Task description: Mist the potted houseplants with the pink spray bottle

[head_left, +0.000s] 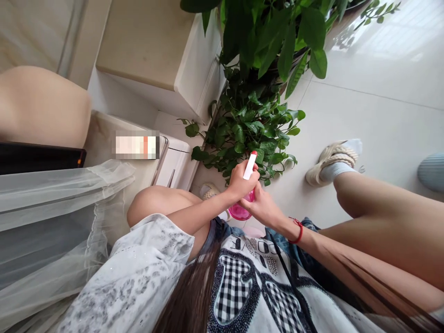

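A spray bottle [239, 212] with a clear pink body, a white head and a red nozzle tip is between my two hands, in front of me. My left hand [240, 181] is closed round its upper part, just under the white head. Lower down, my right hand [262, 203] grips the pink body and wears a red cord at the wrist. The nozzle points away from me at a leafy green plant [243, 122], close to its nearest leaves. My fingers hide the trigger and much of the bottle.
A larger broad-leaved plant [287, 32] stands beyond. To the left are a beige-topped cabinet [145, 41], a white bin [176, 159] and a sheer curtain [62, 203]. Pale floor tiles [367, 101] lie to the right, with my shoe [322, 159] and a blue ribbed object [432, 171].
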Tool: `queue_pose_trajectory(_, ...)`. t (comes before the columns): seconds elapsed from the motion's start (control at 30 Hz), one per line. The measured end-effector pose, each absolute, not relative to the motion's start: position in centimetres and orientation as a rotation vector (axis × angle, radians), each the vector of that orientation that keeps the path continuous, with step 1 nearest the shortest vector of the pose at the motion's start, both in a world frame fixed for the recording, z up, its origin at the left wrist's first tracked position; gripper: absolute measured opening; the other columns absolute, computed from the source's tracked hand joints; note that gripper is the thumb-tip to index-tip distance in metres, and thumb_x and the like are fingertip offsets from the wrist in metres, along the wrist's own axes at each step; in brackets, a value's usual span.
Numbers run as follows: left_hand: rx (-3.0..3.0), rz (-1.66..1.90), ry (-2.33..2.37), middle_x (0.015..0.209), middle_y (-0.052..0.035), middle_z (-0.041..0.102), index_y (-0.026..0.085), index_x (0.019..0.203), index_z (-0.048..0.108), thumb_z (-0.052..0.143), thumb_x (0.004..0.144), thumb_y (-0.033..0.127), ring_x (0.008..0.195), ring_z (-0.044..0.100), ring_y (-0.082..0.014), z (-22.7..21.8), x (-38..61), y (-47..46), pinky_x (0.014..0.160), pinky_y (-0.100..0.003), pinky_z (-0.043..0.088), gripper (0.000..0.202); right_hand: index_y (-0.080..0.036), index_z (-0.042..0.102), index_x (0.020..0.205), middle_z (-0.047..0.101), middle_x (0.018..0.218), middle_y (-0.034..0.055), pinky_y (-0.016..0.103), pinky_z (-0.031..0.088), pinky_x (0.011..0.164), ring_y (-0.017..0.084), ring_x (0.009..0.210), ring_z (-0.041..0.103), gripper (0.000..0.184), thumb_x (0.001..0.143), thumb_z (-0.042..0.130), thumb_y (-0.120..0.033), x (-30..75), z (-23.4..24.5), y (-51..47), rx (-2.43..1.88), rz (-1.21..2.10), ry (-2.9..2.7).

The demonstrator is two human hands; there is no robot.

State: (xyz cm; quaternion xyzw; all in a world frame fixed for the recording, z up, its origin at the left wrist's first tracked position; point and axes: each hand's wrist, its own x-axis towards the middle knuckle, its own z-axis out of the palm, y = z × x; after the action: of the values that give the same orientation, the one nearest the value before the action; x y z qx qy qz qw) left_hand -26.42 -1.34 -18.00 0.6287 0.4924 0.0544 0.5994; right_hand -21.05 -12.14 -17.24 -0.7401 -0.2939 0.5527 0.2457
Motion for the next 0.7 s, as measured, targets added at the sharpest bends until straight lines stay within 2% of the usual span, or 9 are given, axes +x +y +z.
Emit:
queue_pose_trajectory(0.13,1.465,0.087,1.107,0.091,-0.0008,0.073,0.019,0.094,0.065,0.061,0.077,0.006,0.086,0.068,-0.0153,-17.9,-26.3,-1.2,0.082,-0.025,0.050,0.021,-0.020,0.045,0.117,0.072,0.110,0.0174,0.039,0.050,0.074,0.032,0.094,0.069,0.052,0.084,0.064,-0.055,-20.7,-17.4,-12.2,-2.009,1.527,-0.796)
queue_pose_trajectory(0.3,1.631,0.055,1.143,0.080,-0.0004,0.067,0.019,0.084,0.061,0.059,0.082,0.011,0.075,0.062,-0.0157,-16.7,-25.2,-0.8,0.074,-0.027,0.047,0.008,-0.020,0.046,0.114,0.071,0.102,0.0139,0.037,0.048,0.070,0.030,0.085,0.067,0.048,0.083,0.062,-0.053,-19.7,-17.4,-12.0,-2.008,1.474,-0.873)
queue_pose_trajectory(0.43,1.642,0.057,1.086,0.081,-0.0005,0.067,0.019,0.085,0.060,0.060,0.083,0.011,0.076,0.063,-0.0160,-16.4,-23.8,-0.7,0.077,-0.028,0.048,0.008,-0.020,0.046,0.112,0.071,0.097,0.0120,0.037,0.049,0.069,0.028,0.082,0.066,0.048,0.081,0.064,-0.052,-18.5,-17.3,-11.9,-2.020,1.444,-0.868)
queue_pose_trajectory(0.6,1.640,0.055,1.033,0.100,-0.0055,0.069,0.020,0.098,0.058,0.067,0.082,0.016,0.098,0.067,-0.0214,-16.8,-23.3,-0.5,0.094,-0.036,0.052,0.019,-0.019,0.045,0.120,0.071,0.100,0.0114,0.041,0.055,0.073,0.029,0.086,0.067,0.057,0.081,0.067,-0.055,-16.0,-17.0,-12.1,-1.924,1.522,-0.861)
queue_pose_trajectory(0.7,1.692,0.158,0.973,0.109,-0.0076,0.065,0.021,0.101,0.055,0.069,0.084,0.021,0.113,0.063,-0.0243,-17.1,-23.8,-1.0,0.105,-0.042,0.051,0.022,-0.019,0.045,0.126,0.070,0.109,0.0127,0.048,0.058,0.084,0.031,0.097,0.068,0.057,0.082,0.066,-0.049,-14.8,-17.3,-12.4,-1.870,1.535,-0.864)
